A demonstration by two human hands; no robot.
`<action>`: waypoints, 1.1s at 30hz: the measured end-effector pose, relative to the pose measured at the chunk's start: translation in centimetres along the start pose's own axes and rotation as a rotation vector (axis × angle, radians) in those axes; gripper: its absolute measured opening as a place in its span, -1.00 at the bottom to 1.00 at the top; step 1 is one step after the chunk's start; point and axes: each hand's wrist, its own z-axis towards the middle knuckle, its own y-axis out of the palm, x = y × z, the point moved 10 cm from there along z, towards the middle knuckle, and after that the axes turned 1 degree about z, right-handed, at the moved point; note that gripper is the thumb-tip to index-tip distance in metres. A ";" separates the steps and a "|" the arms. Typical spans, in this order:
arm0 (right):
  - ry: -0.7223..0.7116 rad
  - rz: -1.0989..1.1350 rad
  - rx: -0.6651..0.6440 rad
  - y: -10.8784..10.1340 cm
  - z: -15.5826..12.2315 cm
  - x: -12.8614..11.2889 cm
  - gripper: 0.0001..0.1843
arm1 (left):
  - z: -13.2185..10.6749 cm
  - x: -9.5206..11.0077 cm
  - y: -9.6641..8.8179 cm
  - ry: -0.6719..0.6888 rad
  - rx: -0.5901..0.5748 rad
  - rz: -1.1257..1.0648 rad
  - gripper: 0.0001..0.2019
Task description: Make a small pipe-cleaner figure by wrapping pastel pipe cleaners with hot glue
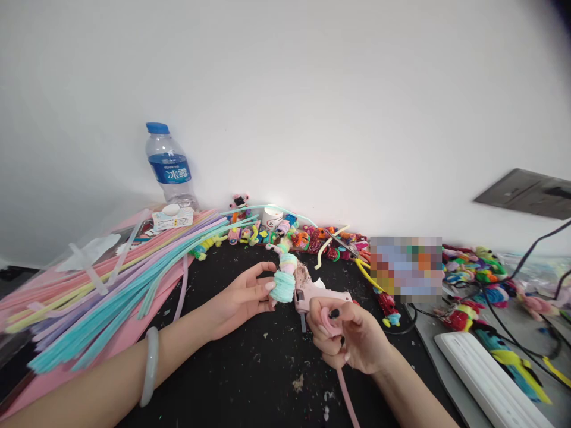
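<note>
My left hand (243, 297) pinches a small pastel pipe-cleaner figure (284, 278), mint at the bottom with pink and yellow bands above. My right hand (350, 336) is closed round the handle of a pink hot glue gun (317, 295), a pink cord (347, 392) trailing down from it. The gun's nozzle touches the side of the figure. Both hands hover over a black mat (250, 380) strewn with scraps. A pale bangle (150, 365) sits on my left wrist.
Long pastel pipe cleaners (107, 285) lie in a pile at left. A water bottle (172, 169) stands by the wall. Finished colourful figures (307, 238) line the back edge. Scissors (357, 252), black cables (517, 285) and a white power strip (486, 377) lie at right.
</note>
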 end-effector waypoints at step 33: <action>-0.700 -1.671 0.390 3.2 -3.2 -5.1 -0.85 | 0.4 -0.7 0.7 -0.009 0.007 0.308 -0.67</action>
